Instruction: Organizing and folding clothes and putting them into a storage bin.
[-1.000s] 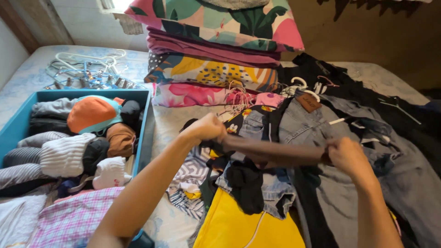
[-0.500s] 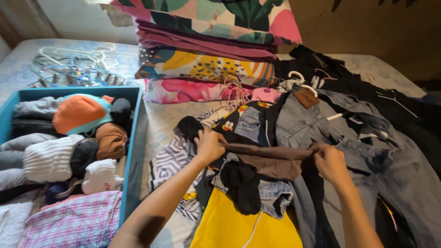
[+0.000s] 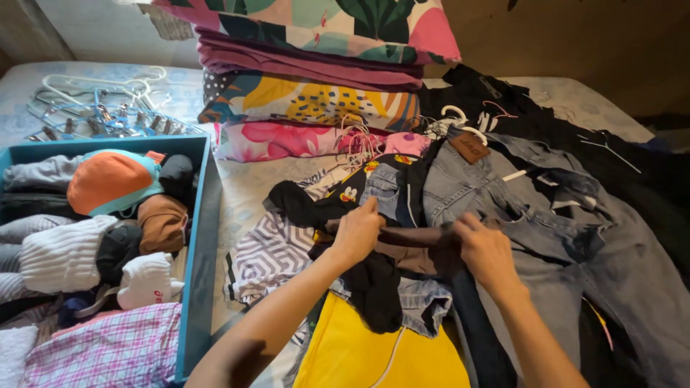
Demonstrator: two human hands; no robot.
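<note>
My left hand (image 3: 357,231) and my right hand (image 3: 486,251) each pinch an end of a small dark brown garment (image 3: 413,248), folded short between them. It rests low on the clothes pile in the middle of the bed. Under it lie a black garment (image 3: 377,287), a yellow garment (image 3: 374,352) and blue jeans (image 3: 503,208). The two hands sit close together, a hand's width apart.
A blue box (image 3: 195,244) at the left holds rolled socks, an orange cap (image 3: 108,179) and folded clothes. Stacked colourful pillows (image 3: 309,72) stand at the back. Plastic hangers (image 3: 100,108) lie at the back left. Dark clothes (image 3: 575,158) cover the right side.
Both hands came down onto the pile and moved toward each other, so the brown garment, stretched wide a second ago, is now folded short.
</note>
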